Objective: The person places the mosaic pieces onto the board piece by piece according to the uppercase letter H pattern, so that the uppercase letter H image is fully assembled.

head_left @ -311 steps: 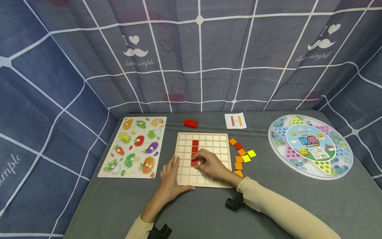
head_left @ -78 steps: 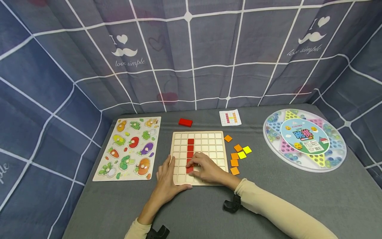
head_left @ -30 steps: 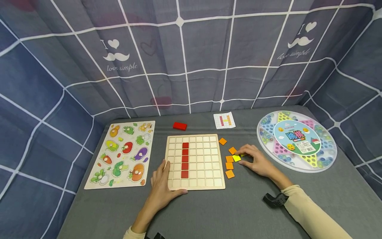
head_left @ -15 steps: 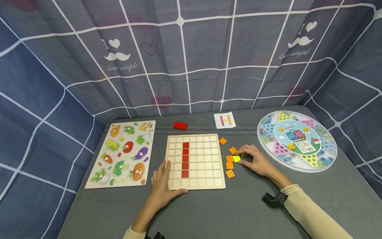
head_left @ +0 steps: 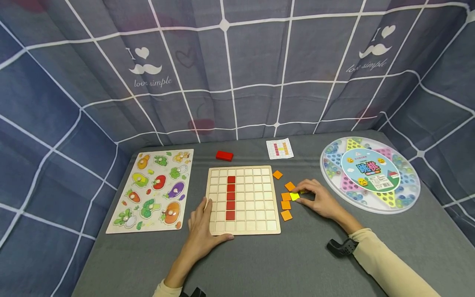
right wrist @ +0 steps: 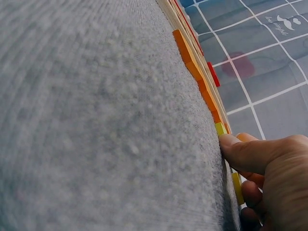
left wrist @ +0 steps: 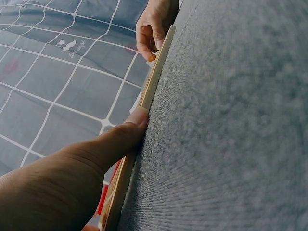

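Observation:
A wooden grid board lies on the grey tabletop, with a column of several red square tiles set in its left half. My left hand braces the board's lower left corner, fingers along the left edge and thumb on the front edge; the left wrist view shows that thumb against the board's rim. Right of the board, my right hand pinches a yellow square tile between thumb and forefinger. Another yellow tile is partly hidden under this hand. Several orange tiles lie beside the board.
At left lies a vegetable puzzle board. Behind the grid board are a red block and a small pattern card. A round Chinese checkers set stands at right. Checked cloth walls the back and sides.
The red column has grown longer, and the red tile among the loose orange ones is gone from there. My right hand has moved from the board to the yellow tiles; my left stays put.

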The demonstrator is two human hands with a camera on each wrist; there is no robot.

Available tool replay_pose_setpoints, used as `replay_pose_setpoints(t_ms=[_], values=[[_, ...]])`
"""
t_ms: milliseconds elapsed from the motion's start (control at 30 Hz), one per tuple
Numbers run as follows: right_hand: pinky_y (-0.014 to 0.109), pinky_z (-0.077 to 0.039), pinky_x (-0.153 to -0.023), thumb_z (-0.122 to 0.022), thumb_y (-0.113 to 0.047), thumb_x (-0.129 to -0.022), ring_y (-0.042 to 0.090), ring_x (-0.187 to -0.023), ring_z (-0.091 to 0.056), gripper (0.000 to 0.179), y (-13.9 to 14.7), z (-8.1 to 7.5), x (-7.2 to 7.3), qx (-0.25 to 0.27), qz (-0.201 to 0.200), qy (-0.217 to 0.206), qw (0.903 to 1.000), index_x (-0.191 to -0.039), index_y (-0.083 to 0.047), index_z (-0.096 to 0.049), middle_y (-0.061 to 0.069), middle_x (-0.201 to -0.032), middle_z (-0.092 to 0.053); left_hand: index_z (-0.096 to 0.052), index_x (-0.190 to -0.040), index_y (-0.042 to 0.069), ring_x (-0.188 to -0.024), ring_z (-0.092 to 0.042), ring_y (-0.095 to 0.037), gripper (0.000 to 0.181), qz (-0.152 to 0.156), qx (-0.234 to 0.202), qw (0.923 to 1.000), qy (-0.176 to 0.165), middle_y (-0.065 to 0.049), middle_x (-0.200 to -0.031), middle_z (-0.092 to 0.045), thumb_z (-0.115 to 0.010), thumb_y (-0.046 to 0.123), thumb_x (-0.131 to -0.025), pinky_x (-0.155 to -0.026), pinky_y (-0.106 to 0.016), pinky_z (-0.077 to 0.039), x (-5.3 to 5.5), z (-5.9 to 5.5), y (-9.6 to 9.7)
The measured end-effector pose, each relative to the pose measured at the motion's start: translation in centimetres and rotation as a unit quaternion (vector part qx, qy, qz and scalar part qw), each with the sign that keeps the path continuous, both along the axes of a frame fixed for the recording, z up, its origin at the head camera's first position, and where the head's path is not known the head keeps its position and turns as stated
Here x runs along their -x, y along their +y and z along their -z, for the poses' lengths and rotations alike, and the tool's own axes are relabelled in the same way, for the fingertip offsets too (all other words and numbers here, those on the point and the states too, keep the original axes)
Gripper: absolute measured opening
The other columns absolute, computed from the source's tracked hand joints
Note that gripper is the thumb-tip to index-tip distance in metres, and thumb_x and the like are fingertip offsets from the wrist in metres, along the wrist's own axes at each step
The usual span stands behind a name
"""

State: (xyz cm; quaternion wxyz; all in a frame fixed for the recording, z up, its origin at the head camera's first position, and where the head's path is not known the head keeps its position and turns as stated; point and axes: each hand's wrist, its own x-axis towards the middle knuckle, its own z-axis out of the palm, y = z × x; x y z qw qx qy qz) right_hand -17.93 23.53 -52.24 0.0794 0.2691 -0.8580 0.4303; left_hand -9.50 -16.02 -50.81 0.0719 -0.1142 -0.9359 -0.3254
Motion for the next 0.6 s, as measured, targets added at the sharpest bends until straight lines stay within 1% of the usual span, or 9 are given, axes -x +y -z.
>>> replay_pose_setpoints(t_ms=[133,233,300,433,500,600], values=[[0.022,-0.037,-0.083,-0.081,-0.006,-0.078,0.014,-0.095,-0.052,0.034,-0.1,0.0,0.1,-0.007,-0.003,0.01,0.9999,-0.107,-0.02,-0.071,-0.002,-0.106,-0.067,-0.031,-0.15,-0.004,-0.119,-0.037,-0.036,0.124,-0.005,-0.001,1.0,0.001,-0.027,-0.154,-0.028,-0.093,0.047,-0.056,-0.09,-0.047,-0.023,0.0,0.0,0.0],[0.021,-0.038,-0.083,-0.081,-0.004,-0.077,0.013,-0.095,-0.052,0.035,-0.2,0.0,0.3,-0.009,-0.003,0.016,0.9998,-0.107,-0.02,-0.071,-0.002,-0.105,-0.067,-0.03,-0.151,-0.002,-0.12,-0.036,-0.036,0.125,-0.006,-0.004,1.0,-0.006,-0.026,-0.156,-0.026,-0.092,0.049,-0.056,-0.091,-0.047,-0.022,0.0,-0.1,-0.1],[0.02,-0.038,-0.083,-0.081,-0.003,-0.078,0.012,-0.094,-0.052,0.035,-0.2,-0.1,0.3,-0.006,-0.005,0.014,0.9999,-0.107,-0.019,-0.071,-0.003,-0.105,-0.067,-0.03,-0.151,-0.002,-0.121,-0.035,-0.036,0.125,-0.005,-0.005,0.9999,-0.008,-0.026,-0.156,-0.026,-0.092,0.049,-0.056,-0.091,-0.047,-0.023,-0.1,-0.1,-0.2],[0.022,-0.039,-0.081,-0.08,0.0,-0.077,0.016,-0.092,-0.052,0.033,-0.5,-0.1,0.1,-0.006,-0.004,0.015,0.9999,-0.106,-0.014,-0.071,0.003,-0.104,-0.068,-0.032,-0.151,-0.002,-0.119,-0.036,-0.035,0.124,-0.008,-0.004,1.0,0.0,-0.026,-0.155,-0.028,-0.092,0.048,-0.055,-0.09,-0.047,-0.023,-0.1,0.0,-0.3],[0.023,-0.04,-0.08,-0.079,0.003,-0.077,0.02,-0.09,-0.052,0.032,-0.7,-0.4,-0.2,0.0,0.001,0.016,0.9999,-0.105,-0.009,-0.071,0.007,-0.103,-0.068,-0.033,-0.15,-0.003,-0.119,-0.037,-0.035,0.123,-0.006,-0.005,1.0,0.004,-0.026,-0.154,-0.029,-0.092,0.048,-0.055,-0.09,-0.047,-0.024,-0.1,-0.1,-0.3],[0.025,-0.041,-0.078,-0.078,0.008,-0.076,0.025,-0.088,-0.053,0.03,-1.1,-1.5,-1.0,0.018,0.01,0.013,0.9997,-0.103,-0.003,-0.071,0.012,-0.1,-0.068,-0.031,-0.151,-0.002,-0.12,-0.036,-0.035,0.123,0.002,-0.01,0.9999,-0.006,-0.025,-0.155,-0.027,-0.092,0.049,-0.056,-0.091,-0.047,-0.024,-0.1,-0.2,-0.2]])
